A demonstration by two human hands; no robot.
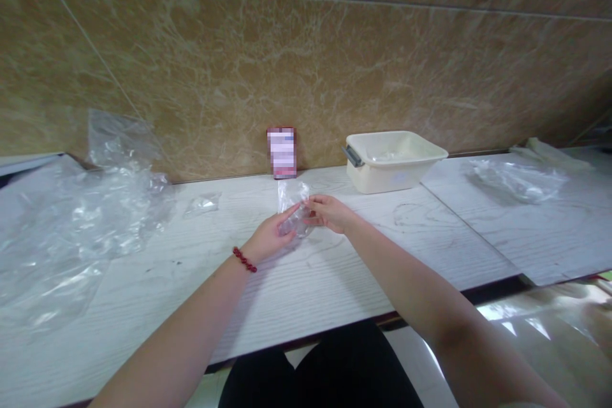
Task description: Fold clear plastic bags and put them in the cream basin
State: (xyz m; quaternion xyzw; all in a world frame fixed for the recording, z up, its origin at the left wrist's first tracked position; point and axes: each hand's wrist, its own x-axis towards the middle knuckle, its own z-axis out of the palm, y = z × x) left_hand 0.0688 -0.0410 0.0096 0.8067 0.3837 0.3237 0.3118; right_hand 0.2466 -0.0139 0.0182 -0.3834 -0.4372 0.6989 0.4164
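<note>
A brown marbled wall (205,76) with pale seams rises behind a white wood-grained table (191,306), and the seated person's dark-clothed legs (320,370) show below its front edge. Both bare forearms reach forward over the tabletop and slant inward, so that the hands meet near the middle. The left forearm comes up from the lower left, a red beaded bracelet (245,260) around its wrist. The left hand (271,236) is part-closed, its thumb extended forward and its fingers curved around the near left side of a small clear bag (291,194). The right forearm slopes in from the lower right; the right hand (329,213) is bent in toward the left one, thumb and fingertips drawn together on the bag's right side. Whether anything lies inside the bag is too unclear to tell. It sits between the hands, just in front of a blurred upright card or screen (283,154) against the wall. Right of it stands a cream bin (382,177) with a grey handle; on the left lie a flat clear packet (203,203) and a heap of clear plastic (102,223).
</note>
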